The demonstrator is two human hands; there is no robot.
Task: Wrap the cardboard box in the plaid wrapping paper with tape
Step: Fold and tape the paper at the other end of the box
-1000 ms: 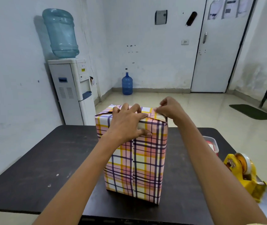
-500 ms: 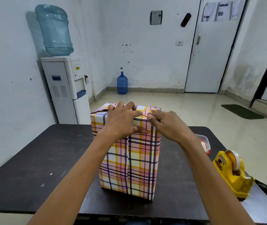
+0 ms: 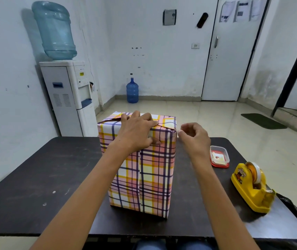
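Note:
The cardboard box stands upright in the middle of the dark table, covered in pink, yellow and purple plaid wrapping paper. Its top paper flaps are folded inward. My left hand clamps the box's top front edge, fingers flat on the folded flaps and thumb on the front face. My right hand hovers just off the box's upper right corner, fingers loosely curled, with nothing visible in it. The yellow tape dispenser sits on the table to the right, apart from both hands.
A small clear container with a red base lies right of the box. Black plastic drapes the table's right corner. The dark table shows bare surface on the left. A water dispenser stands behind the table.
My right hand has come off the top right flap and moved right, clear of the box. My left hand has stayed pressed on the top edge.

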